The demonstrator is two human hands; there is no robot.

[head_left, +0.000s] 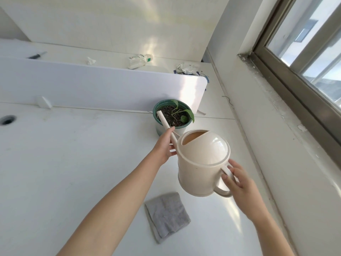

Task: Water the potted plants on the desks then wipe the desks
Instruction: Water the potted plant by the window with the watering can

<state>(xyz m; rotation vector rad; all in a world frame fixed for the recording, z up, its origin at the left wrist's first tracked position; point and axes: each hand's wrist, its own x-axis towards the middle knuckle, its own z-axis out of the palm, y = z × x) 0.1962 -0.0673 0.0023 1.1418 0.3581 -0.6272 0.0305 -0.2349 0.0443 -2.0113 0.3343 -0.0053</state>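
A cream watering can (203, 163) hangs tilted above the white desk (73, 163). My right hand (239, 183) grips its handle at the lower right. Its long spout, steadied by my left hand (165, 145), has its tip over the soil of a green pot (172, 115). The pot holds a small plant with a few leaves and stands against the desk divider. I cannot see any water flowing. A folded grey cloth (167, 216) lies flat on the desk below the can.
A white divider panel (92, 85) runs across behind the pot. On the desk beyond it lie a plastic bottle (140, 60), crumpled tissue (91, 60) and a rag pile (186, 68). A cable hole (7, 120) is at far left. A wall and window sill border the right.
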